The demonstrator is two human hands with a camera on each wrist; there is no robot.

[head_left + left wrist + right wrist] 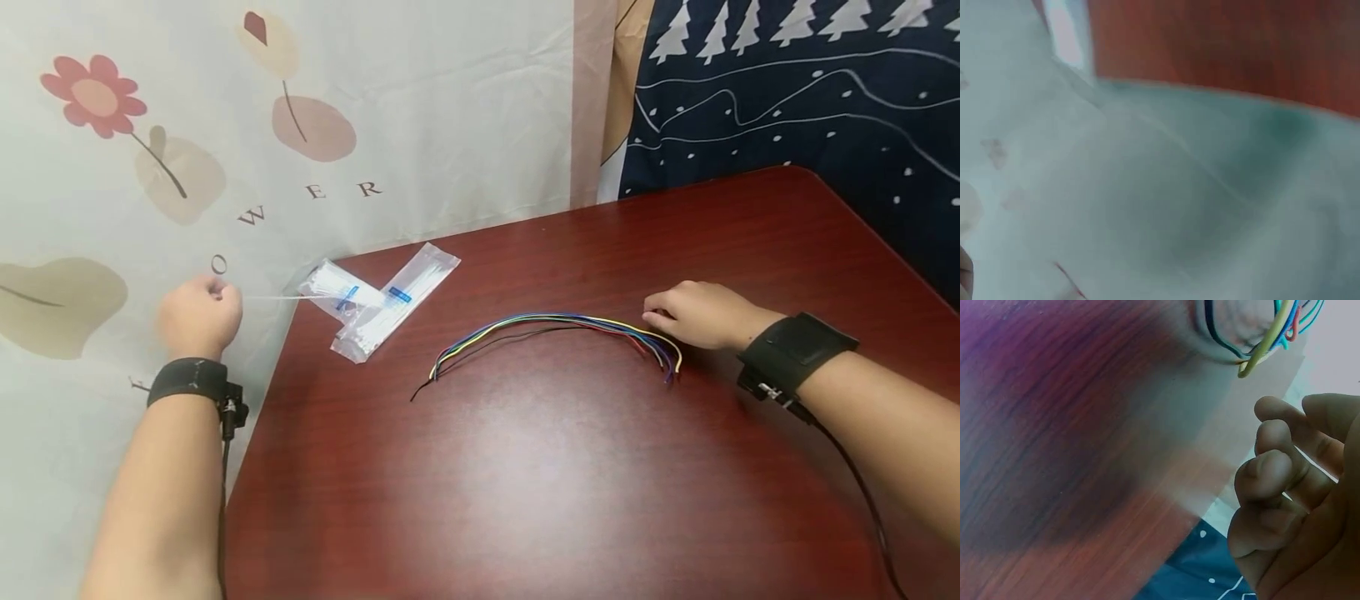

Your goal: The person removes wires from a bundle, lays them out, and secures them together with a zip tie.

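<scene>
My left hand (199, 318) pinches one end of a thin white cable tie (273, 297), off the table's left edge. The tie stretches right, toward two clear bags of white cable ties; its far end is hard to make out there. Only a sliver of the left hand shows in the left wrist view. A loose bundle of colored wires (540, 317) arches across the table. Beside its right end is my right hand (701, 315), fingers loosely curled and holding nothing. In the right wrist view the wire ends (1266, 344) hang just beyond those fingers (1266, 478).
One bag (420, 283) overlaps the other bag (330, 279) at the back left of the dark red wooden table (525, 467). A pale printed curtain (465, 108) hangs behind and to the left, a dark blue tree-patterned cloth (765, 108) at the back right.
</scene>
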